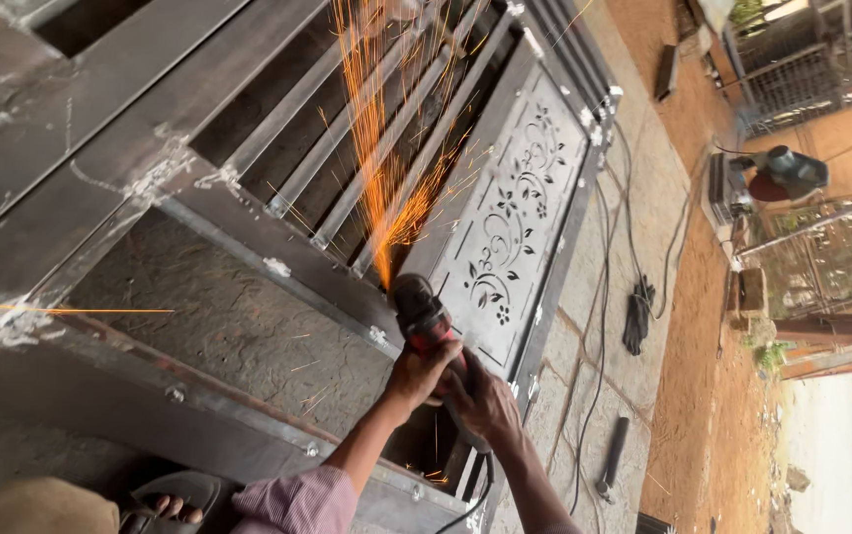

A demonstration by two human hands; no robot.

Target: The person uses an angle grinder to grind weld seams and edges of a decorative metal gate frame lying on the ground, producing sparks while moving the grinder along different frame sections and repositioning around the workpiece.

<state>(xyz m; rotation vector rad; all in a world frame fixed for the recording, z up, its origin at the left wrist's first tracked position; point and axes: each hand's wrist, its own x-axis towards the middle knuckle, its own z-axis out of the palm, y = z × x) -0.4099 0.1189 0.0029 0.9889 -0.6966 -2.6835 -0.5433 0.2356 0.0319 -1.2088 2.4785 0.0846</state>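
Nearest, left hand (418,376) and right hand (482,400) both clamp the angle grinder (426,321): heavy, stiff, kicking; hold its body, sparks (381,188) beyond.

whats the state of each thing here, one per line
red and black angle grinder: running, throwing orange sparks
left hand: gripping the grinder body
right hand: gripping the grinder's rear
grey steel gate frame: lying flat, being ground
floral cut-out metal panel: fixed in the frame
black gloves: lying unused on the ground
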